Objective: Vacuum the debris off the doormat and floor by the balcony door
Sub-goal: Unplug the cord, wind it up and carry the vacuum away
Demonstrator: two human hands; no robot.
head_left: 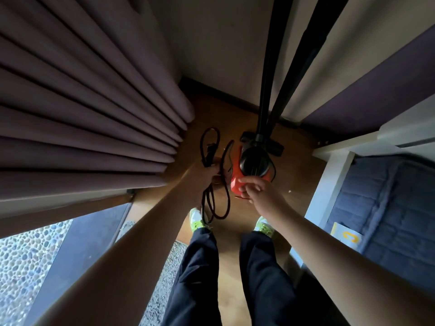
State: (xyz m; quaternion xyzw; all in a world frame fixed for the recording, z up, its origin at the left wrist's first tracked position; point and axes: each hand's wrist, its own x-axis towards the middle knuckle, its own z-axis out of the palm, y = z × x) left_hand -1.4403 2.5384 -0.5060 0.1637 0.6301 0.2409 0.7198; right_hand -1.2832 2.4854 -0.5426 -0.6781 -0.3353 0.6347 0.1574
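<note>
A red and black vacuum cleaner [253, 164] stands on the wooden floor [226, 118] ahead of my feet, its black tube [267, 67] rising toward the camera. My left hand [207, 175] grips loops of the black power cord [217, 203], which hang down in front of my left shoe. My right hand [256, 191] pinches something at the red rear of the vacuum body; what it holds is hidden by the fingers. A grey speckled doormat [162, 278] lies under my left leg, beside the balcony door.
Heavy pleated curtains [82, 102] fill the left side. The glass balcony door [66, 250] shows a pebbled ground outside. A white shelf unit [334, 165] and a blue quilted surface [388, 203] stand at the right. A small pale crumb [289, 191] lies on the floor.
</note>
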